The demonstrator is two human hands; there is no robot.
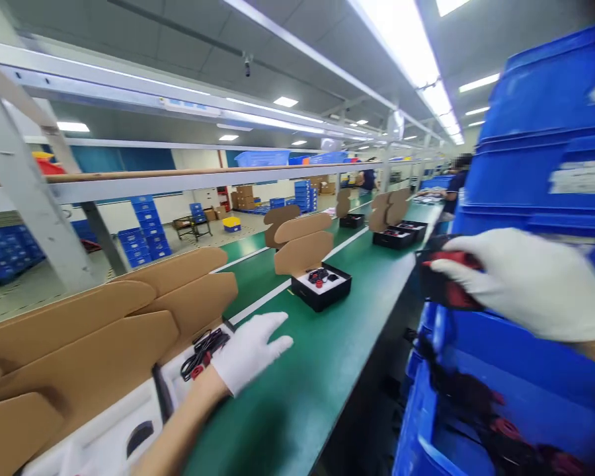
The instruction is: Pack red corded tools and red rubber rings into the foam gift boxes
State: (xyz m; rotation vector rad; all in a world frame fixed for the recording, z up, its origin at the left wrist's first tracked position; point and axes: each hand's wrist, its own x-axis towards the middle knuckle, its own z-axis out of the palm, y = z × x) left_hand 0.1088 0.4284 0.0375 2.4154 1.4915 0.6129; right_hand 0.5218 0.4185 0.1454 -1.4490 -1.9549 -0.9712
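Observation:
My left hand [252,350], in a white glove, is open with thumb and fingers apart. It hovers over the green surface, beside an open box holding a coiled black cable [205,354] and a red part in white foam. Nearer me, another open box shows a white foam insert [114,430] with a dark round recess. My right hand [530,281], also gloved, is closed around a black-and-red device [450,272], too blurred to name exactly. It is above a blue bin [426,423] with similar black-and-red items [506,430] and cables inside.
Farther along the green belt [361,284] stand more open black boxes [322,291] with brown lids. Stacked blue crates [540,145] rise on my right. A metal frame post [34,178] stands at left. A co-worker [457,185] is farther down the line.

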